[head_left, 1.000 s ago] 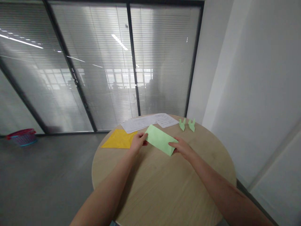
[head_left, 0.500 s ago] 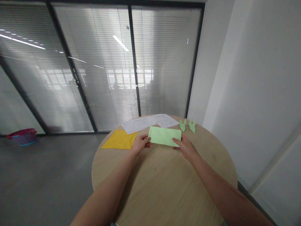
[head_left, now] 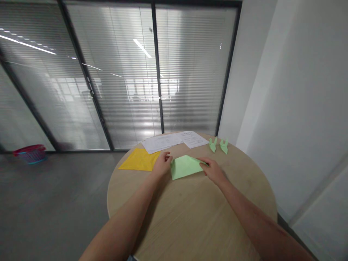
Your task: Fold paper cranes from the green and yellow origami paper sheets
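Observation:
A folded sheet of light green paper [head_left: 186, 166] is tilted above the near-middle of the round wooden table, its upper edge rising to a blunt peak. Its right end is pinched between the thumb and fingers of my right hand [head_left: 213, 170]. Beside the left edge is my left hand [head_left: 162, 164], fingers loosely curled and apart, with no grip on the sheet showing. Two small green origami figures [head_left: 212, 145] stand behind my right hand. Partly behind my left hand lies a yellow sheet or packet [head_left: 140, 160].
White printed papers [head_left: 163, 142] lie along the far side of the table [head_left: 187, 217]. Behind it stands a glass partition with blinds [head_left: 130, 90], and a white wall [head_left: 307, 108] rises on the right. A red and blue basket [head_left: 31, 154] sits on the floor at far left.
The green paper has turned from a flat rectangle held at both ends to a tilted, peaked shape. My left hand has let go of its edge; my right hand keeps its pinch.

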Demonstrator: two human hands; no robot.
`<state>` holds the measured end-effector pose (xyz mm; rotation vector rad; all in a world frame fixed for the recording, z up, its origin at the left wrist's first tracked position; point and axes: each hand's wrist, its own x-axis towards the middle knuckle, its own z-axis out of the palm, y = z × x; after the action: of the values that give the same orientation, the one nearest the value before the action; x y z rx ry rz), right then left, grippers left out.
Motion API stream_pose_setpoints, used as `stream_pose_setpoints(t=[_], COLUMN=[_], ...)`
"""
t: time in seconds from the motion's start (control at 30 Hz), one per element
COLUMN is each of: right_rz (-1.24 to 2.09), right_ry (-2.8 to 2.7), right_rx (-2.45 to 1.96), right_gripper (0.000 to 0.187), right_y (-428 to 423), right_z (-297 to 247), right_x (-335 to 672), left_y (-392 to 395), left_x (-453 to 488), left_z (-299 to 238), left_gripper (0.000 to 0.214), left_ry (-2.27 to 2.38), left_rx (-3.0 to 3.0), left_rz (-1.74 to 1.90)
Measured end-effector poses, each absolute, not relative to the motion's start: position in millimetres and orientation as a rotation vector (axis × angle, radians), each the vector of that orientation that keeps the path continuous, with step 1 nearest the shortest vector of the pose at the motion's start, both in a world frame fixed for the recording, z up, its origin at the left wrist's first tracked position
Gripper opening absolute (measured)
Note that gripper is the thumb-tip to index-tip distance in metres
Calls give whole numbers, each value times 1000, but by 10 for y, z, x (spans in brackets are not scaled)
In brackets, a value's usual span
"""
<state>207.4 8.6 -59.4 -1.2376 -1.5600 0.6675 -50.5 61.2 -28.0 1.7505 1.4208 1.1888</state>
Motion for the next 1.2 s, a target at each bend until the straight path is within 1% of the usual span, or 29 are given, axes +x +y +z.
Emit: stream_pose_setpoints(t=[0.1, 0.17, 0.27, 0.37, 0.57, 0.7, 0.83, 0.9, 1.0, 1.1, 1.2], right_rz=[611, 561, 500, 441, 409, 558, 987, 1113, 1139, 1118, 1063], right_ry=[-1708, -1802, -1924, -2000, -2021, -1993, -1733, -1547, -1516, -1722, -1892], right_rx=[-1130, -1082, -1037, -1017, -1010, -1002, -978, -949, -1064, -1207, -1244], right_gripper=[36, 41, 51, 53, 53, 55, 41, 36, 32, 36, 32], right_y=[38, -5, -73, -124, -156, -142, -81, -53, -47, -78, -108], right_z=[-570, -542, -495, -464, -439, -413, -427, -443, -455, -454, -465], right_x=[2036, 2004, 1957, 1914, 1894, 1960, 2067, 2100, 2096, 2047, 2003], left_y=[581, 529, 441, 390, 434, 469, 428, 388, 333, 295, 256], left_x=[-534, -538, -518, -491, -524, -579, -589, -567, -512, -447, -387], left_z=[-199, -125, -44, -27, -86, -111, -75, -42, -10, -16, -33], left_gripper=[33, 32, 37, 41, 39, 39, 39, 39, 40, 38, 35], left_ry=[1458, 1400, 1296, 1209, 1084, 1052, 1045, 1023, 989, 962, 954], left_rx=[2040, 2200, 2336, 2397, 2278, 2190, 2158, 2152, 2181, 2223, 2258], left_rz=[1210, 1086, 913, 762, 568, 541, 520, 486, 457, 456, 446])
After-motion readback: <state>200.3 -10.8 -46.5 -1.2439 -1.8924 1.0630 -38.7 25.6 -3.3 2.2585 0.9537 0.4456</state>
